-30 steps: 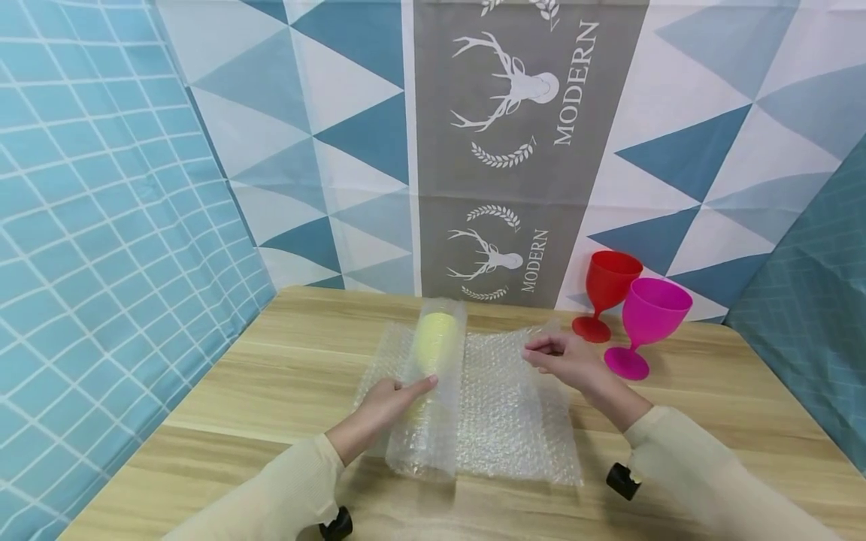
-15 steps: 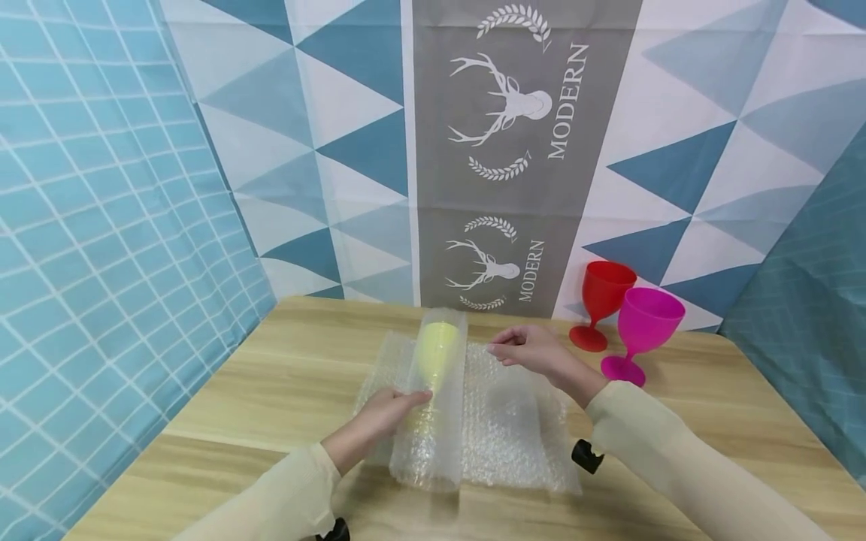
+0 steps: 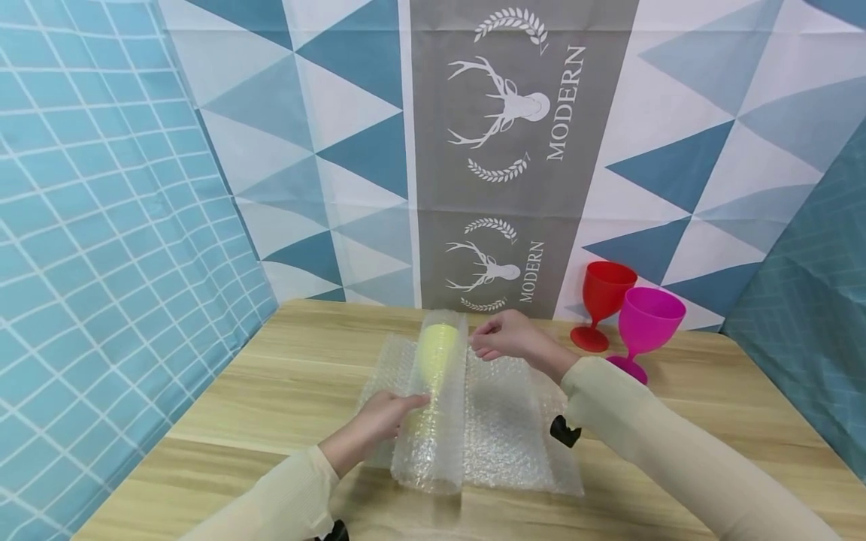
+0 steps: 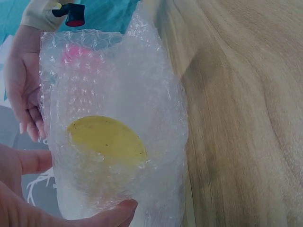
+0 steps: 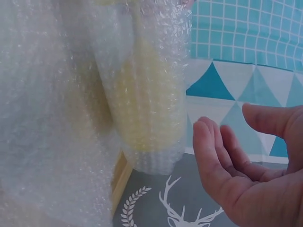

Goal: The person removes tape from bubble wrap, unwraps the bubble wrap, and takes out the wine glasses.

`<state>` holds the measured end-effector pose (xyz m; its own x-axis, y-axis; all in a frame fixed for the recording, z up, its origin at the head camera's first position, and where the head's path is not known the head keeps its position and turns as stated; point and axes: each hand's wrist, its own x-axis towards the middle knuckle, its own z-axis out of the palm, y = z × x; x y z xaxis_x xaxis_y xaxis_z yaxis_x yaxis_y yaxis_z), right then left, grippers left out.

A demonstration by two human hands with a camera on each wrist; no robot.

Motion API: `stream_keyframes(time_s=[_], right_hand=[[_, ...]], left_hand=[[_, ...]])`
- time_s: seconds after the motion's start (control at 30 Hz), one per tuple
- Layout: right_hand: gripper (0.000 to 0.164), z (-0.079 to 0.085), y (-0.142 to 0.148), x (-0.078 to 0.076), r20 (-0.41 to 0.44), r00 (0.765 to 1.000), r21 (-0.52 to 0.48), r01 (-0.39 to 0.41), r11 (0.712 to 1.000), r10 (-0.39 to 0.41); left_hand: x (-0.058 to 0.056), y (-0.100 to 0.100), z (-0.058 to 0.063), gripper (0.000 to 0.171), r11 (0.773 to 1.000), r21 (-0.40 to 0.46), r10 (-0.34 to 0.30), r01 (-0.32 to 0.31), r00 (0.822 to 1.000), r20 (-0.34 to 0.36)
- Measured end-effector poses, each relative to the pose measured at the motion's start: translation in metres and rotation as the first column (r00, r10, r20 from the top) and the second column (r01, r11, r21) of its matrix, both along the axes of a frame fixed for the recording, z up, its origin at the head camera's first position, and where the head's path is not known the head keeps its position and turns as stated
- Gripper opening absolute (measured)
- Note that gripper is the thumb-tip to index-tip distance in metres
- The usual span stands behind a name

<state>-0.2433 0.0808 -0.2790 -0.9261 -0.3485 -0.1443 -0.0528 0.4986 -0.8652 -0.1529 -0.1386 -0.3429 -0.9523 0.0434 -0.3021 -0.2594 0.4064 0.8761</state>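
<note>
Near the middle of the wood-grain table [image 3: 271, 406], a yellow plastic goblet [image 3: 437, 352] lies on its side within a roll of clear bubble wrap [image 3: 510, 436], its bowl toward the wall and its stem toward the person. More of the wrap spreads flat to the right of the roll, and a further portion shows on its left.

The left hand [image 3: 382, 415] grips the roll from its left side, the thumb laid across the top around the level of the goblet's stem. The right hand [image 3: 509, 336] is just beside the far end of the roll, on its right; its fingers are loosely bent and hold nothing, and the right wrist view shows a gap between them and the wrapped bowl.

Farther right, a red goblet [image 3: 607, 291] and a magenta goblet [image 3: 649, 321] stand upright close together near the back of the table, the magenta one nearer the person. Cream sleeves [image 3: 670, 443] cover both forearms. Behind stands a patterned backdrop [image 3: 501, 188] with white deer heads on grey, and a blue gridded cloth [image 3: 101, 225] hangs at the left.
</note>
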Motion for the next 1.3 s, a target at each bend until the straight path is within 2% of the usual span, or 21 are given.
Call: stream_keyframes(time_s=[0.23,0.3,0.4,0.47,0.63,0.77,0.83,0.9,1.03,1.2,1.3], right_hand=[[0.026,-0.004,-0.01,-0.006,0.017,0.998,0.062,-0.069,0.996,0.068],[0.024,-0.004,-0.012,-0.007,0.016,0.997,0.092,-0.074,0.993,0.073],[0.019,-0.004,-0.016,-0.01,-0.004,0.997,0.166,-0.074,0.983,0.075],[0.016,-0.002,-0.02,-0.011,-0.014,0.997,0.22,-0.069,0.973,0.074],[0.01,0.01,-0.031,-0.015,-0.047,0.994,0.348,-0.08,0.934,0.103],[0.011,0.016,-0.041,-0.018,-0.053,0.989,0.418,-0.102,0.903,0.137],[0.011,0.017,-0.047,-0.018,-0.038,0.99,0.413,-0.108,0.904,0.136],[0.011,0.017,-0.055,-0.018,-0.015,0.992,0.39,-0.112,0.914,0.128],[0.014,0.016,-0.067,-0.018,0.011,0.993,0.392,-0.113,0.913,0.118],[0.016,0.014,-0.077,-0.02,-0.031,0.994,0.479,-0.08,0.874,0.108],[0.017,0.015,-0.081,-0.023,-0.094,0.986,0.578,-0.056,0.814,0.135]], left_hand=[[-0.002,-0.001,0.0,0.035,0.999,0.031,0.004,-0.004,1.0,0.015],[-0.003,-0.001,0.0,0.042,0.999,0.038,0.002,-0.003,1.0,0.027],[-0.005,-0.002,0.0,0.066,0.999,0.037,-0.002,0.001,0.999,0.048],[-0.005,-0.004,-0.001,0.075,0.999,0.034,-0.004,0.002,0.998,0.06],[-0.007,-0.005,-0.001,0.081,1.0,0.029,-0.007,0.005,0.997,0.071],[-0.007,-0.004,-0.001,0.079,0.999,0.031,-0.013,0.011,0.997,0.071],[-0.007,-0.004,-0.001,0.076,1.0,0.029,-0.012,0.01,0.998,0.066],[-0.006,-0.004,-0.002,0.067,1.0,0.024,-0.008,0.006,0.998,0.06],[-0.005,-0.005,-0.003,0.051,1.0,-0.009,-0.002,0.003,0.998,0.057],[-0.005,-0.005,-0.003,0.059,0.999,-0.028,-0.016,0.017,0.998,0.053],[-0.005,-0.005,-0.003,0.057,1.0,-0.026,-0.016,0.017,0.999,0.044]])
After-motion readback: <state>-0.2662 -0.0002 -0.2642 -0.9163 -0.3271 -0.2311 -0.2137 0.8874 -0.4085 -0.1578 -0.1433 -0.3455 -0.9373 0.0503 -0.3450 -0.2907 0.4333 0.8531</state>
